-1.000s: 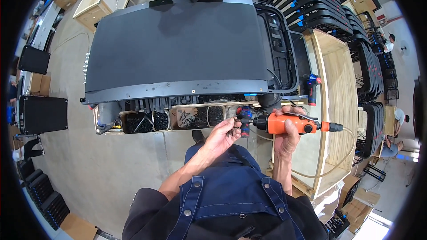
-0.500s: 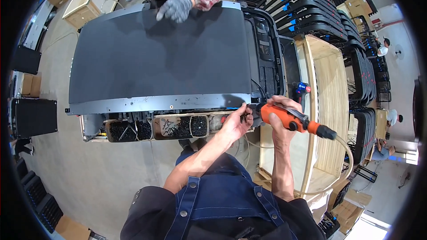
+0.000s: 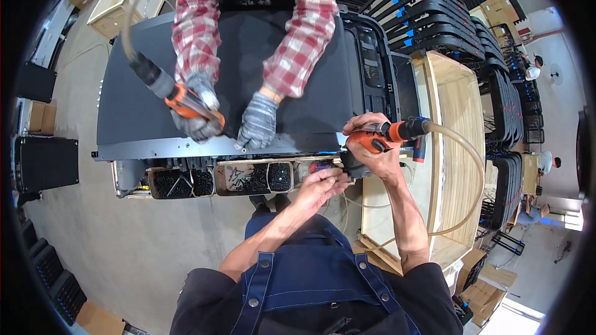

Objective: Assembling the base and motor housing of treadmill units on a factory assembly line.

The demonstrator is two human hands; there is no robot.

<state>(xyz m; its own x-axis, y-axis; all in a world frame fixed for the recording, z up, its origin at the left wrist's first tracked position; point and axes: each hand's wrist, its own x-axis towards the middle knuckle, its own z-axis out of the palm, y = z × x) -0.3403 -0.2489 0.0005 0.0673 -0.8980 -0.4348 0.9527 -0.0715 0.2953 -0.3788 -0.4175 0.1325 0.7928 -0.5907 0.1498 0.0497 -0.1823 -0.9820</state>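
My right hand [image 3: 380, 155] is wrapped round an orange and black air driver [image 3: 370, 142] with a clear hose at its back end. The driver's dark front end is by the near right corner of a large dark grey panel [image 3: 248, 111]. My left hand [image 3: 320, 191] is just below that corner, palm partly up, with fingers drawn together close to the tool's front. Whatever the fingers hold is too small to make out. Along the panel's near side runs a bare metal edge strip [image 3: 149, 149] with small holes.
Across the panel, a co-worker's gloved hands [image 3: 257, 121] work at the metal strip with another orange air driver [image 3: 180, 102]. Bins of black screws [image 3: 251, 178] hang below the near edge. A wooden crate [image 3: 459, 111] stands right; black frames [image 3: 428, 9] are stacked behind.
My driver has swung from lying sideways to pointing toward the panel corner, its hose end now up. My left hand has moved slightly down and left. The co-worker's hands came from the far edge to the near strip.
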